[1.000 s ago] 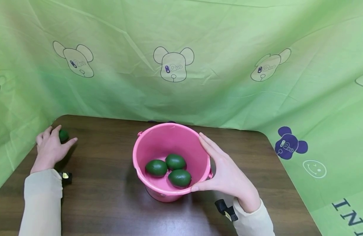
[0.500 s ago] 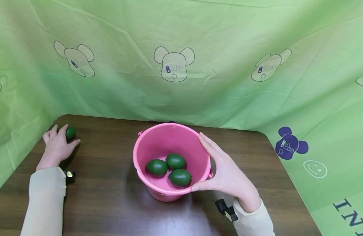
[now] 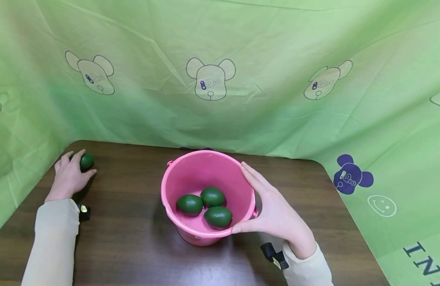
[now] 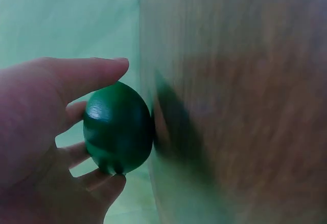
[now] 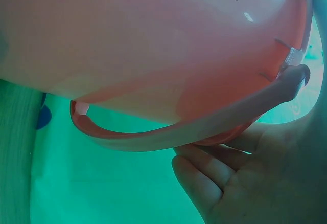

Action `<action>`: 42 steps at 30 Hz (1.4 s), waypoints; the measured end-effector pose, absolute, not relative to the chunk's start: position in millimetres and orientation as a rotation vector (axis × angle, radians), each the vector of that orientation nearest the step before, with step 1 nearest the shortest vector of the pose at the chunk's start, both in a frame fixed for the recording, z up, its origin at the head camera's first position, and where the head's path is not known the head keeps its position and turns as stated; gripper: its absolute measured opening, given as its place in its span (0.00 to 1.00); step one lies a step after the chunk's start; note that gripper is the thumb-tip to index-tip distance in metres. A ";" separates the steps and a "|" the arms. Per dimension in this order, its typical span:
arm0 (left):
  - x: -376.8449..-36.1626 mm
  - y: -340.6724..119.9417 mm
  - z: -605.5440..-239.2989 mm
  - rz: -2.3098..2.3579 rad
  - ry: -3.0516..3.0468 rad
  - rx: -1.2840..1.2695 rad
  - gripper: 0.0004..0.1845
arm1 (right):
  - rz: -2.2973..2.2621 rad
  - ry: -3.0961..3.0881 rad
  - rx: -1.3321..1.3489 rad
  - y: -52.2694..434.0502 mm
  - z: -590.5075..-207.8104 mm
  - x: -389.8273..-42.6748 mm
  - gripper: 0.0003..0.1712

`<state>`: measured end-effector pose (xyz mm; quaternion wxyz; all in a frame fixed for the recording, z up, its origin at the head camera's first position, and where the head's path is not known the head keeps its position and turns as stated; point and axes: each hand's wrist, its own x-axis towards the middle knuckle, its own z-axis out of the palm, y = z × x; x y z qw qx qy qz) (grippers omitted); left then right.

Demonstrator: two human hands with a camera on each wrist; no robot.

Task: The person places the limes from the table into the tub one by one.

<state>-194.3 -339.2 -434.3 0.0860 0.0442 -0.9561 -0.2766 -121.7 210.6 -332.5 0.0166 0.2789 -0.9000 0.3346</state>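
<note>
A pink bucket [image 3: 202, 234] stands in the middle of the table in the head view. Inside it lie three dark green avocados [image 3: 218, 217]. My right hand [image 3: 277, 212] holds the bucket's right side, thumb at the near rim and fingers farther back. In the right wrist view, the bucket's handle [image 5: 153, 137] hangs down beside my fingers [image 5: 202, 170]. At the table's far left, my left hand [image 3: 70, 174] is around another avocado [image 4: 118, 127]. In the left wrist view its thumb lies along one side of that avocado, and the other fingers curl behind it.
The brown wooden table [image 3: 126, 222] has rounded far corners. Green cloth [image 3: 148, 107] with printed bear heads hangs behind and along both sides, close to the table's edges. A small black wrist camera [image 3: 274, 255] sits at my right cuff.
My left hand and the avocado by its fingers have shifted a little to the right and away from me. The right hand and the bucket have stayed in place.
</note>
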 end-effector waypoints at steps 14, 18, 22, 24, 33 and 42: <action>-217.6 -356.0 -427.2 -0.678 -2.914 0.017 0.35 | 1.042 -2.789 0.874 210.4 -333.2 -121.3 0.77; -222.3 -358.7 -424.8 -0.637 -2.945 0.003 0.34 | 1.044 -2.785 0.874 210.4 -333.3 -121.4 0.77; -224.5 -361.7 -423.0 -0.605 -2.983 0.011 0.34 | 1.054 -2.791 0.870 210.2 -333.1 -120.9 0.77; -225.1 -363.3 -423.6 -0.607 -2.992 0.026 0.35 | 1.050 -2.791 0.873 210.0 -333.0 -120.8 0.77; -226.6 -370.5 -429.4 -0.660 -2.955 0.112 0.36 | 1.027 -2.784 0.890 210.7 -333.7 -121.4 0.77; -226.6 -373.0 -426.0 -0.666 -2.966 0.081 0.35 | 1.044 -2.768 0.906 210.9 -333.1 -121.7 0.77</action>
